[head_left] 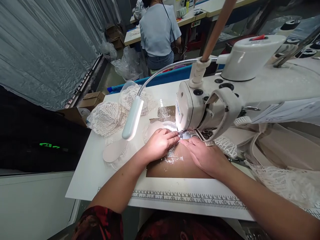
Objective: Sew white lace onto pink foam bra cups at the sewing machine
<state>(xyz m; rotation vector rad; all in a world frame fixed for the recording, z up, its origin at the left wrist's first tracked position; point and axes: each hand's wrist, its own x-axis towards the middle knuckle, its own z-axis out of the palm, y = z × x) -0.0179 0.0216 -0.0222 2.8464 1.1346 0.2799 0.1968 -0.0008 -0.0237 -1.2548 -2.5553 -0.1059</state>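
Note:
My left hand point(160, 143) rests on a white lace piece with a pale round pad point(153, 128), its fingers pressed together on the fabric beside the presser foot point(182, 134). My right hand point(205, 155) is closed at the fabric's edge just right of the foot, with thumb and index finger close together. Most of the fabric between the fingertips is hidden. Above both hands is the white sewing machine head point(188, 106). Under them lies a brown sheet point(185, 170), with shiny clear tape on it. A lamp point(133, 118) lights the spot.
White lace piles point(107, 118) and a pale oval pad point(115, 151) lie on the left of the table point(87, 170). More lace point(287, 181) and beige fabric point(287, 146) are at right. A ruler strip point(175, 198) edges the front. A person point(158, 31) sits beyond.

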